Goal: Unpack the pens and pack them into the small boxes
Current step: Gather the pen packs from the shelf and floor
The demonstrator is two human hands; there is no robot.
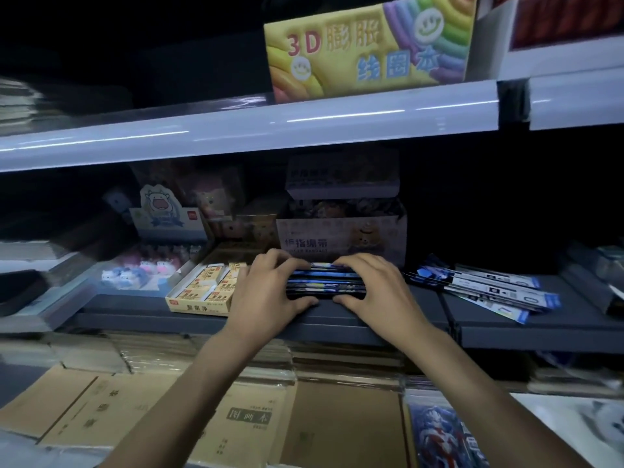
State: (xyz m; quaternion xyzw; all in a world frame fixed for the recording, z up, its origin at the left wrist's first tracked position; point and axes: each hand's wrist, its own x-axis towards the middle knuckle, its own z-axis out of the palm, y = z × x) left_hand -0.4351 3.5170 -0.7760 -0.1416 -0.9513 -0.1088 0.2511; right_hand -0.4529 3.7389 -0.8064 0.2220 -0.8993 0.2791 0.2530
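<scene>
A bundle of dark blue pen packs (326,282) lies on the grey middle shelf (337,322). My left hand (270,295) grips its left end, fingers over the top and thumb at the front. My right hand (374,292) grips its right end the same way. More pen packs (486,288) with blue and white cards lie fanned out on the shelf to the right, apart from my hands. I cannot make out single pens inside the bundle.
A yellow box of erasers (202,292) sits just left of my left hand. A tall display box (341,238) stands behind the bundle. Animal erasers (135,271) lie at left. Brown notebooks (169,410) fill the lower shelf. A white shelf edge (236,126) runs overhead.
</scene>
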